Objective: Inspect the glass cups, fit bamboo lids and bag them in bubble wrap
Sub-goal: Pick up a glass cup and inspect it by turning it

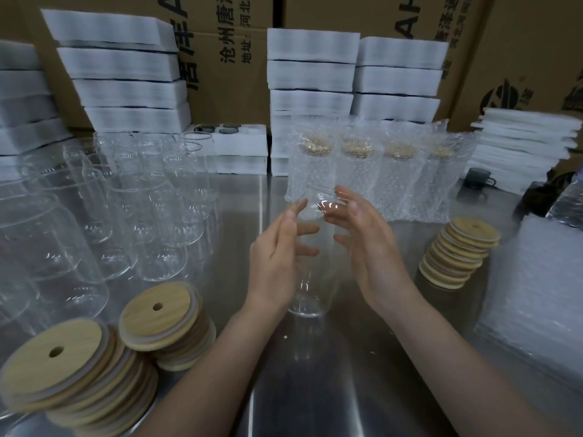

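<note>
Steel tabletop (347,373) holds four lidded bubble-wrapped cups (362,171) at the back and many bare glass cups (132,209) on the left, while the left hand (274,257) and right hand (369,247) cradle one unlidded cup (310,288) between straight fingers just above mid-table, apparently inspecting it.

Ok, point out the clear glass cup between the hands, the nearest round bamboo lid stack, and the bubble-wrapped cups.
clear glass cup (310,279), head view, lower wall.
nearest round bamboo lid stack (75,351), head view, top lid's face.
bubble-wrapped cups (397,184), head view, third bag's front.

Left hand (276,250) and right hand (367,244) raised, palms facing each other, fingers nearly straight, slightly spread.
</note>
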### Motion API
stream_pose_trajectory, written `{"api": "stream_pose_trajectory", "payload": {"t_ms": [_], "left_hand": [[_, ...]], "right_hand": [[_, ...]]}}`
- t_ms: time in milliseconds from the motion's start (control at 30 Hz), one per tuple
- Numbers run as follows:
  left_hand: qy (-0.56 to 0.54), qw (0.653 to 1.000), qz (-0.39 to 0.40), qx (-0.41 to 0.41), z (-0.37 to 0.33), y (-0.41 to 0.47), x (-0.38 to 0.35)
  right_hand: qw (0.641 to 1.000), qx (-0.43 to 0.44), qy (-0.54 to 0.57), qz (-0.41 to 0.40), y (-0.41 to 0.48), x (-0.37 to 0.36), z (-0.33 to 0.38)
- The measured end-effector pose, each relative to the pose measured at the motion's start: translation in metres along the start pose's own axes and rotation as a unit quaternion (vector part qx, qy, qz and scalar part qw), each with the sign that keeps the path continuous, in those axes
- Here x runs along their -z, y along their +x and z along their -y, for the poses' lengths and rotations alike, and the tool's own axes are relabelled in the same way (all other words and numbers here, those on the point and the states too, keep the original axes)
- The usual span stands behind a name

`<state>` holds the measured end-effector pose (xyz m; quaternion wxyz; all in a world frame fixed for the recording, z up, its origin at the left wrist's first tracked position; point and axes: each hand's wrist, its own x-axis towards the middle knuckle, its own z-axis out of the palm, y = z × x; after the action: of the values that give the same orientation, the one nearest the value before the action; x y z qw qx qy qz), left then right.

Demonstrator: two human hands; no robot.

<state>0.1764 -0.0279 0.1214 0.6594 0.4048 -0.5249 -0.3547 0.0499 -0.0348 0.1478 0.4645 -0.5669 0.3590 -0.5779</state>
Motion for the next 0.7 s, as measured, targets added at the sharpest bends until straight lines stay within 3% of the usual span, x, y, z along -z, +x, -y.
{"api": "stream_pose_trajectory", "payload": {"t_ms": [267, 533, 700], "left_hand": [[0.118, 0.989, 0.062, -0.065, -0.003, -0.002, 0.008], [0.320, 0.938, 0.059, -0.118, -0.006, -0.003, 0.013], [0.376, 0.900, 0.050, -0.215, 0.000, -0.002, 0.010]], "right_hand": [[0.999, -0.003, 0.038, 0.006, 0.001, 0.004, 0.000], [0.999, 0.018, 0.009, -0.027, -0.002, 0.002, 0.003], [0.998, 0.019, 0.049, -0.046, -0.003, 0.002, 0.000]]}}
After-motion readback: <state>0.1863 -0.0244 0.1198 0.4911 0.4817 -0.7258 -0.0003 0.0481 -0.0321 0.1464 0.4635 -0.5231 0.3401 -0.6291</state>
